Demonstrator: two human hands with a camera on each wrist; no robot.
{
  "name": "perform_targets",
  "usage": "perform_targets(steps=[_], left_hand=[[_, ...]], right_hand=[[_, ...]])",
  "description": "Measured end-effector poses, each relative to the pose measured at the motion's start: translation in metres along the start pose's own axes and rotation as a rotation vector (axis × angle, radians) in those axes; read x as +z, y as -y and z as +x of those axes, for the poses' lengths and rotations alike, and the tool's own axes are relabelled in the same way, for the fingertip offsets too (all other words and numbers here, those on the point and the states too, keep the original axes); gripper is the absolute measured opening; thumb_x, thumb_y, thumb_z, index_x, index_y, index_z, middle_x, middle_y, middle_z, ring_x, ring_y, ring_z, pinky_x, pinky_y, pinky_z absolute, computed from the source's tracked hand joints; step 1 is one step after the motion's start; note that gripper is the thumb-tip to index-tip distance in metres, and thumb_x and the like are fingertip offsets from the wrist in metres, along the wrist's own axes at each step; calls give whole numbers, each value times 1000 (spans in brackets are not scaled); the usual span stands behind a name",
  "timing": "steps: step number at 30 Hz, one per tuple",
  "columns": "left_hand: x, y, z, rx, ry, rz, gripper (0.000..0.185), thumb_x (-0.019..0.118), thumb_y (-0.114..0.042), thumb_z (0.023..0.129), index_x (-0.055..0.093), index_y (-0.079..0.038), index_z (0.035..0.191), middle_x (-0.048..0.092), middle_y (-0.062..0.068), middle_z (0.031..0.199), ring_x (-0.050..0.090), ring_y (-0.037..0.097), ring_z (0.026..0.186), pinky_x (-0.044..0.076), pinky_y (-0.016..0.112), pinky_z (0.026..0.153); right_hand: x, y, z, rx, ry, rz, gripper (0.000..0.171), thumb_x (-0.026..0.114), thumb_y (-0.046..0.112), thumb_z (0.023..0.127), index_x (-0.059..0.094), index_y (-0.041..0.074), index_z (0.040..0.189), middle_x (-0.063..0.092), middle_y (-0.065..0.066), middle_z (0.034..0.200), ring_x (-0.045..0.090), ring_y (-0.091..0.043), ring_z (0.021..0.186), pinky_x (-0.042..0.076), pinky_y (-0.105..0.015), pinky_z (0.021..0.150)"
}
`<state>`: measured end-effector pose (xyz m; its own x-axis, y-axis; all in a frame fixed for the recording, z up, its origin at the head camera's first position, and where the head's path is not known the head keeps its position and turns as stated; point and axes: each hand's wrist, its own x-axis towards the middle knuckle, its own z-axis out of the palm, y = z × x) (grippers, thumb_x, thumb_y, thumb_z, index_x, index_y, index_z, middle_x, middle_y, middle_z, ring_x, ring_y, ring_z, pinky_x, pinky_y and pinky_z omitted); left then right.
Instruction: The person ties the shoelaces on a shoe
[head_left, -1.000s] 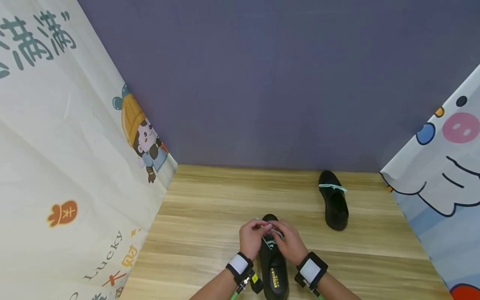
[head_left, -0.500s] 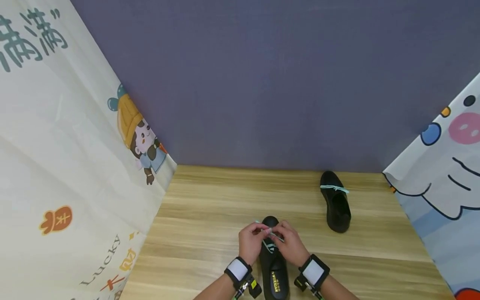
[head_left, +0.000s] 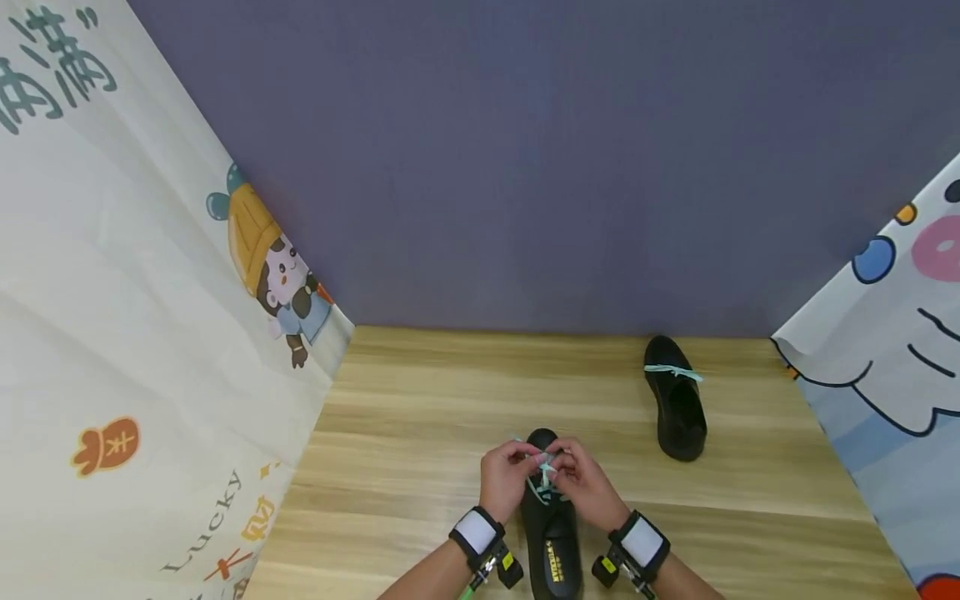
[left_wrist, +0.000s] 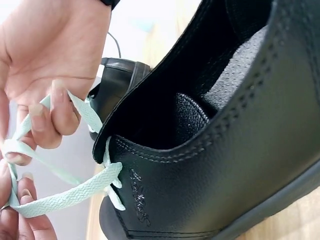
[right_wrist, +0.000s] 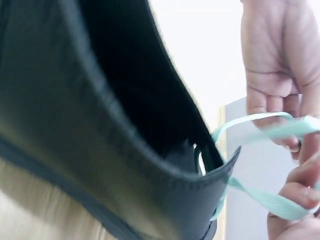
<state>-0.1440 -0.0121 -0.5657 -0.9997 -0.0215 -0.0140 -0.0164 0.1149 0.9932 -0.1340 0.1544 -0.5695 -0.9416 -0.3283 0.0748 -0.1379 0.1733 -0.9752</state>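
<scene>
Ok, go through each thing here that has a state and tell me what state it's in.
Near shoe: upright on the table, lace not yet tied.
Mint lace: threaded through eyelets, ends pinched by both hands.
Left hand: pinching lace.
Right hand: pinching lace.
Far shoe: upright, untouched, lace across its top.

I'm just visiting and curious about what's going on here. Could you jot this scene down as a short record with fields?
Surface: wooden table
Near shoe: black shoe lying between the wrists, toe pointing away
Lace: mint lace threaded through the near shoe's eyelets
Left hand: left hand pinches the lace
Right hand: right hand pinches the lace too, close against the left
Far shoe: second shoe to the right, untouched, mint lace across it
Backdrop: purple wall, cartoon cloths at both sides
</scene>
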Motion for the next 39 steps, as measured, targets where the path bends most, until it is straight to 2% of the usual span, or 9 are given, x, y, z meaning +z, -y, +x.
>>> perform_targets(steps=[3, 10, 15, 19, 23, 28, 31, 35, 39], left_hand=[[-1, -3, 3, -11, 18, 6, 4, 78, -5, 86, 75, -2, 88, 70, 1, 80, 67, 8, 68, 56, 24, 63], [-3, -8, 4, -44, 40, -3, 5, 73, 2, 87, 76, -1, 90, 72, 6, 83, 67, 9, 70, 55, 22, 63], [-2, -21, 0, -68, 48, 22, 5, 72, 6, 87, 74, 6, 91, 72, 14, 84, 63, 10, 69, 50, 21, 59], [-3, -30, -6, -77, 66, 0, 6, 71, 8, 87, 73, 9, 92, 71, 15, 83, 64, 11, 68, 54, 24, 61], [-5, -12, -3, -84, 110, -54, 8, 72, 1, 89, 74, 7, 94, 72, 13, 87, 70, 18, 74, 58, 27, 68], [-22, 13, -1, -50, 151, 2, 17, 75, -12, 91, 76, 3, 99, 74, 8, 90, 72, 18, 79, 58, 29, 71], [-38, 23, -3, -27, 162, 78, 20, 76, -17, 90, 76, 0, 100, 75, 6, 91, 71, 13, 80, 58, 30, 72], [-59, 35, -4, 49, 181, 184, 13, 77, -16, 89, 77, -5, 95, 74, 4, 88, 69, 9, 77, 57, 27, 70], [-77, 44, -7, 91, 194, 248, 6, 76, -14, 89, 76, -8, 90, 72, 1, 83, 66, 7, 73, 54, 24, 67]], right_hand=[[-1, -1, 0, -59, -9, 30, 31, 59, -8, 95, 51, -1, 124, 66, -18, 102, 61, -12, 91, 50, -25, 77], [1, -2, -1, -84, -30, 61, 30, 68, -7, 89, 64, 0, 119, 64, -21, 115, 62, -9, 102, 53, -24, 86], [4, -2, -2, -107, -93, 10, 22, 71, -5, 87, 71, 5, 107, 69, -14, 108, 63, -10, 103, 53, -23, 87], [6, -5, -4, -132, -131, -27, 17, 70, -5, 88, 72, 5, 102, 70, -11, 103, 63, -11, 99, 54, -23, 84], [5, -14, -8, -171, -191, -81, 16, 67, -7, 90, 72, 5, 99, 68, -10, 100, 60, -6, 94, 52, -22, 76], [-4, -26, -15, -217, -259, -47, 16, 64, -13, 90, 69, 1, 95, 63, -14, 103, 57, -3, 99, 50, -19, 76], [-14, -30, -21, -155, -294, -4, 11, 62, -11, 93, 67, -2, 94, 63, -8, 103, 58, -4, 94, 51, -19, 74], [-29, -35, -31, -21, -328, 8, 7, 61, -2, 98, 67, -2, 94, 62, 1, 96, 57, -11, 78, 50, -26, 65], [-44, -36, -42, 78, -358, -7, 13, 59, 3, 100, 67, -3, 92, 61, -3, 87, 55, -17, 73, 48, -30, 63]])
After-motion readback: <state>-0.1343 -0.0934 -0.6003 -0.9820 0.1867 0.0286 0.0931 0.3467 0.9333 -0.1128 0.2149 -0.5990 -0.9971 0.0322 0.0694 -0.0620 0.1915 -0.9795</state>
